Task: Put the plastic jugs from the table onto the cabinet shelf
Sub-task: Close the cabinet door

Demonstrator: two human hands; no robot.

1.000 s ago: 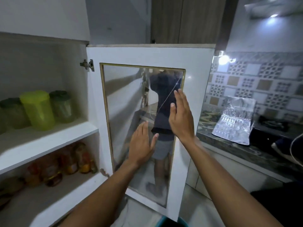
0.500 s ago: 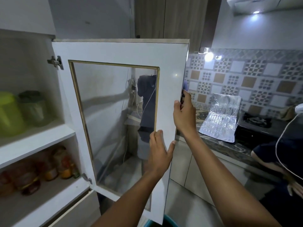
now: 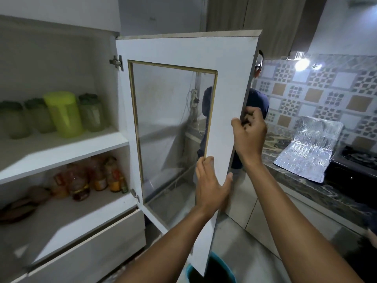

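A yellow-green plastic jug point(image 3: 64, 114) stands on the cabinet's upper shelf point(image 3: 61, 149), among several pale jugs with dark green lids point(image 3: 90, 112). The white cabinet door point(image 3: 183, 52) with a glass pane stands open, edge toward me. My right hand point(image 3: 250, 135) is closed around the door's free edge at mid height. My left hand point(image 3: 211, 184) lies flat against the door's inner face below it, thumb hooked round the edge. No table is in view.
Bottles and jars point(image 3: 91, 178) crowd the lower shelf, above a drawer front point(image 3: 87, 252). A marble counter point(image 3: 306, 180) with a foil tray point(image 3: 310, 148) runs along the right. A person point(image 3: 257, 99) stands behind the door. A blue bucket point(image 3: 212, 272) sits on the floor.
The door has swung further open toward me. My right hand went from flat on the glass to gripping the door's edge; my left slid right to the frame.
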